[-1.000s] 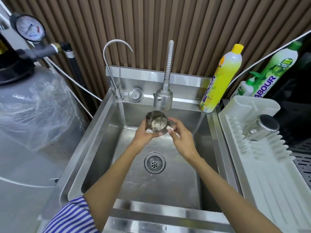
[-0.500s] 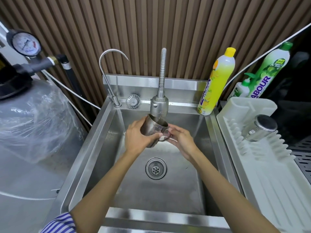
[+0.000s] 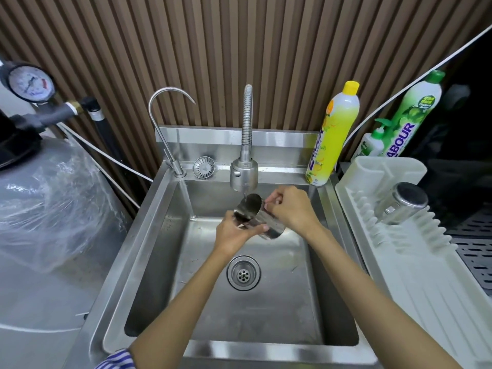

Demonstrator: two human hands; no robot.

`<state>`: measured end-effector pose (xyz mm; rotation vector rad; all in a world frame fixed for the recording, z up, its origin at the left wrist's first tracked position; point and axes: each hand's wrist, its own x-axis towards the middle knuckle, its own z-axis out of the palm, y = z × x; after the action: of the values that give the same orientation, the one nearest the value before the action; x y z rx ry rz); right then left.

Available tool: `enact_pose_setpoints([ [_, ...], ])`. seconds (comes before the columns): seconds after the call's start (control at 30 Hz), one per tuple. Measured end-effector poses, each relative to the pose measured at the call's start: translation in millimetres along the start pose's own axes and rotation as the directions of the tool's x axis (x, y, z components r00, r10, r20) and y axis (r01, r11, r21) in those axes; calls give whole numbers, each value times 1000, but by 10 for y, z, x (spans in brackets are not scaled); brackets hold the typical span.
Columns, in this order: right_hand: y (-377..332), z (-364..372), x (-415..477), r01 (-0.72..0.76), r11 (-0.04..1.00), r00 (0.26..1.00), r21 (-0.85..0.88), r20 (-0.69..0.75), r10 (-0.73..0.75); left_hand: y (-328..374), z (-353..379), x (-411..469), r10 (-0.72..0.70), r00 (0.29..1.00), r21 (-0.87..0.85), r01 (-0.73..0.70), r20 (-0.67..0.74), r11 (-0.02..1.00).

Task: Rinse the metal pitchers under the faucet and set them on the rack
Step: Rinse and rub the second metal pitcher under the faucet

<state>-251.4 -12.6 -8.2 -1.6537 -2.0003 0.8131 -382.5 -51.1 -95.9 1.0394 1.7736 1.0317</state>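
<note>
Rinsing is the step in hand. The metal pitcher (image 3: 259, 221) is tipped on its side over the sink (image 3: 159, 262), mouth up under the faucet (image 3: 244, 175). The left hand (image 3: 234, 233) curls round its body from below, and the right hand (image 3: 290, 209) has a pinching grip at the handle side. Next, I'd say, it wants draining and carrying to the rack (image 3: 399, 262), beside the other pitcher (image 3: 402, 203).

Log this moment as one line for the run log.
step: rinse | pitcher: tilted under faucet | left hand: holds it | right hand: holds it | rack: second pitcher lying
</note>
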Motion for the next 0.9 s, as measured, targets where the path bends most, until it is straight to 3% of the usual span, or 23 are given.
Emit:
enact_pose_setpoints([
  [0.1,18,8,-52,111,994,992,-6,-64,-111,112,18,92,21,999,-142,-18,25,990],
  [0.2,96,26,-42,116,993,990,34,-88,-112,176,1,156,82,995,-184,-93,-62,979],
  [0.37,210,241,-4,114,993,990,38,-82,-110,228,-134,128,315,932,22,-317,-180,948],
  [0.5,201,417,31,32,977,999,209,7,-35,232,-266,65,470,871,256,-426,-145,868],
  [0.67,167,508,-10,-108,853,984,510,179,17,215,-459,-15,474,872,401,-393,-122,827],
  [0.8,233,398,3,-139,842,983,521,178,52,240,-466,-101,398,906,421,-306,-148,854],
  [0.9,242,217,8,-77,889,994,452,105,32,215,-398,-129,352,924,361,-280,-151,889],
])
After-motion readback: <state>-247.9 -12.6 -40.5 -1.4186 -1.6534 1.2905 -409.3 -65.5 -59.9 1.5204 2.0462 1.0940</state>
